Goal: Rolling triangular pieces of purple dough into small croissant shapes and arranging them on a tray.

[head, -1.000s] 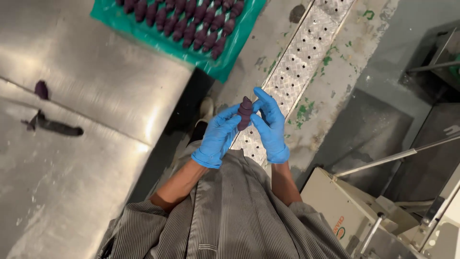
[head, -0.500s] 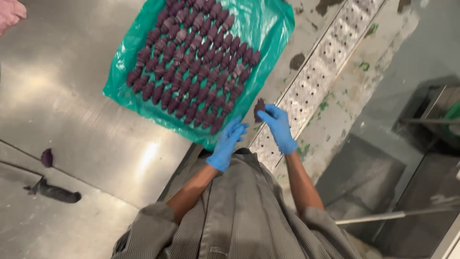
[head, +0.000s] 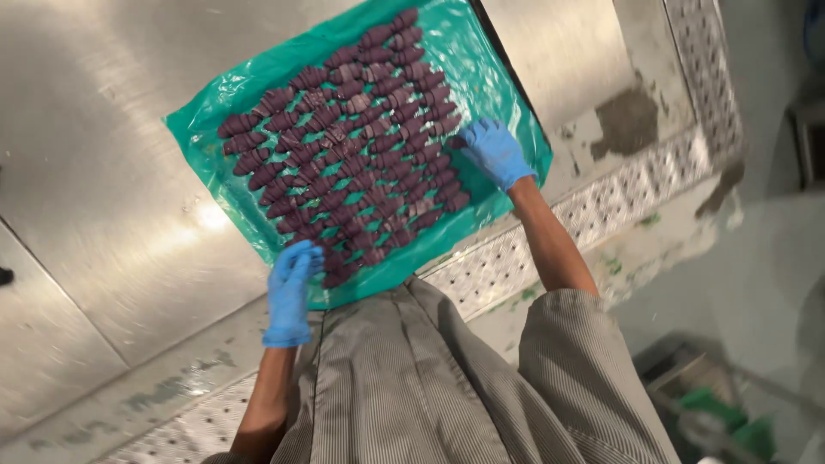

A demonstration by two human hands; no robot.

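Observation:
A green plastic sheet (head: 498, 86) lies on the steel table and carries several rows of small dark purple pieces (head: 352, 146). My right hand (head: 494, 153), in a blue glove, rests at the right end of the rows, fingers touching the outermost pieces. Whether it holds one is hidden. My left hand (head: 290, 292), also gloved in blue, lies flat at the near left corner of the sheet, next to the closest pieces, holding nothing.
The steel table (head: 112, 215) stretches left and up. A perforated metal strip (head: 619, 202) runs along its near edge, with a dark smear (head: 627, 120) above it. Grey floor (head: 739, 283) lies to the right, green blurred objects (head: 730, 421) at bottom right.
The view has swung over the sheet. My right hand moved from the table edge onto the right end of the rows; my left hand went to the sheet's near corner.

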